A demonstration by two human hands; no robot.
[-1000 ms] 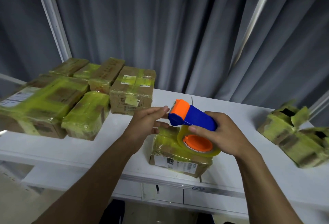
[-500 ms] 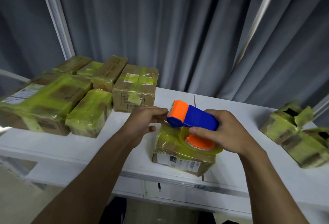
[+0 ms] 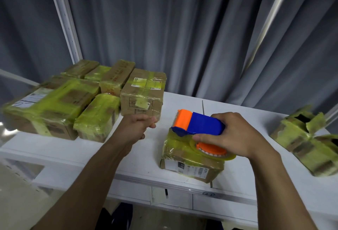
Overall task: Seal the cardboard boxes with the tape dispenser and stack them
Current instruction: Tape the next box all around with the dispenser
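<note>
A small cardboard box (image 3: 184,164) wrapped in yellowish tape lies near the table's front edge. On top of it rests the blue and orange tape dispenser (image 3: 196,123) with its yellow roll. My right hand (image 3: 230,134) grips the dispenser's blue handle. My left hand (image 3: 139,125) is a short way left of the orange cutter end, fingertips pinched together as if on the tape's loose end. The clear strip itself is barely visible.
Several taped boxes (image 3: 54,105) are packed together at the back left of the white table (image 3: 139,156). Two boxes with open, ragged flaps (image 3: 307,138) sit at the right edge. Grey curtains hang behind.
My left hand has drawn away leftward from the dispenser's cutter end, fingers now pinched. The dispenser and my right hand stay on the box.
</note>
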